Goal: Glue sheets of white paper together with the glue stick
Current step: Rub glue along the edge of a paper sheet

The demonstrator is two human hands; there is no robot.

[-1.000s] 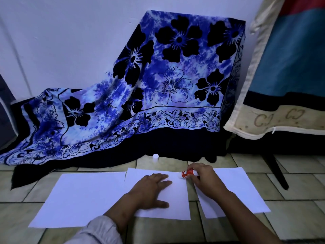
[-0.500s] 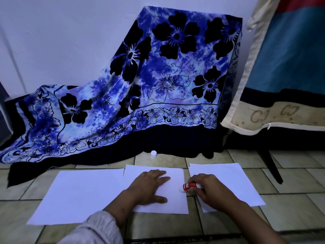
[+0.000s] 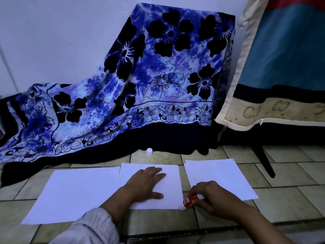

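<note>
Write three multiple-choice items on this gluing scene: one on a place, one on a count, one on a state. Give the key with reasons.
1. Where is the glue stick?
A. at the middle sheet's near right corner
B. on the cloth
C. under the left sheet

2. How many white sheets lie on the floor?
A. one
B. three
C. five

3. What is the left hand doing?
A. lifting a sheet
B. holding the cap
C. pressing flat on the middle sheet

Key: 1 A, the right hand holds its tip there; 2 B, left, middle, right; 3 C, palm down, fingers spread.
</note>
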